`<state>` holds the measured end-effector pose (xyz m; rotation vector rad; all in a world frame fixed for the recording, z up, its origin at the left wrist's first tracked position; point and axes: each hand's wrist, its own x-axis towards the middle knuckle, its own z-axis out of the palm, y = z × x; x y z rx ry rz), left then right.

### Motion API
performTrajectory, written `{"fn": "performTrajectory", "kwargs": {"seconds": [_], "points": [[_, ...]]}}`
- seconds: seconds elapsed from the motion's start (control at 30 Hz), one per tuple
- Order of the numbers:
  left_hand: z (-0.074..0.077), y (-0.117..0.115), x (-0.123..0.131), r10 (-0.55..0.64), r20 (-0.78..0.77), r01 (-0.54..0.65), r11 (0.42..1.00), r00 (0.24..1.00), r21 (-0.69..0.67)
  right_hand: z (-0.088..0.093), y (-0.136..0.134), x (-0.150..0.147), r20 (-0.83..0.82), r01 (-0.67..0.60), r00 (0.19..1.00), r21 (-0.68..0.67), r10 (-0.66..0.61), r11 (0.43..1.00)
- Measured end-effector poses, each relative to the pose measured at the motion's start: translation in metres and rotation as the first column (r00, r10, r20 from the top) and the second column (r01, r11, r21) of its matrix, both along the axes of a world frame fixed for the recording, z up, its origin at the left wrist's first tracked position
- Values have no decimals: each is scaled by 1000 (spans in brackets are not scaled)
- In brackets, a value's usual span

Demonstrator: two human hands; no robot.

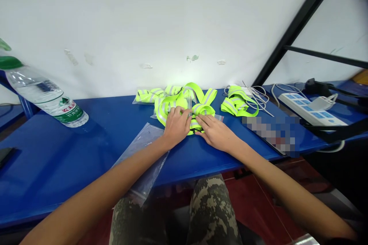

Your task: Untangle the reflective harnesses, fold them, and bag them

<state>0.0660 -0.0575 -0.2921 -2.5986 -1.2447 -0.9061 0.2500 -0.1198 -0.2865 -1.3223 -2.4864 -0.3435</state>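
Head view: note yellow-green reflective strap (204, 109) bunched on blue table (115, 134), under fingers of left hand (176, 125) and right hand (213, 130), with loops spreading just beyond. Cannot tell gripping from pressing for either. Cannot trace strap beneath fingers; cannot identify pixelated item (271, 136) at right.
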Motion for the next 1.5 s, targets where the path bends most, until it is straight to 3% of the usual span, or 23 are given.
{"fn": "performTrajectory", "kwargs": {"seconds": [0.2, 0.33, 0.43, 0.5, 0.57, 0.63, 0.73, 0.8, 1.0, 1.13, 1.23, 1.37, 1.43, 1.5], "points": [[6, -7, -10, -73, -87, 82, 991, 994, 103, 10, 9, -4, 54, -6, 998, -49, 8, 999], [22, -19, -34, 53, -61, -42, 986, 997, 164, 9, 14, 5, -75, -37, 997, -88, 30, 995], [37, -19, -52, 307, -31, -308, 946, 951, -102, 4, 17, 13, -155, -35, 988, -98, 19, 995], [42, -10, -58, 372, -30, -358, 865, 928, -353, 2, 17, 17, -198, -41, 980, -107, 19, 993], [43, 5, -57, 333, 38, -263, 806, 942, -531, 0, 16, 19, -224, -64, 974, -109, 38, 992], [41, 22, -49, 310, 158, -174, 810, 938, -560, -1, 13, 19, -225, -77, 973, -97, 54, 992], [39, 42, -26, 298, 302, -161, 900, 906, -406, -3, 8, 13, -181, -48, 983, -59, 37, 997], [38, 51, -8, 222, 344, -119, 948, 912, -296, -5, 6, 9, -147, -23, 989, -29, 19, 999], [33, 65, 24, -77, 252, 111, 986, 965, -124, -8, 2, 10, -187, -28, 982, 0, 27, 1000], [28, 69, 21, -27, 101, 39, 992, 995, -121, -10, 0, 16, -273, 13, 962, -36, -22, 999], [30, 70, 19, -11, 80, 32, 965, 997, -260, -10, 0, 18, -318, 37, 946, -57, -53, 998], [41, 62, 15, -107, 213, 203, 843, 971, -499, -8, 1, 17, -343, 52, 936, -85, -78, 995], [47, 51, 10, -144, 217, 244, 791, 965, -561, -6, 2, 17, -366, 61, 926, -106, -96, 993], [51, 36, 4, -175, 177, 246, 785, 969, -569, -5, 3, 18, -392, 61, 914, -120, -104, 991]]}}
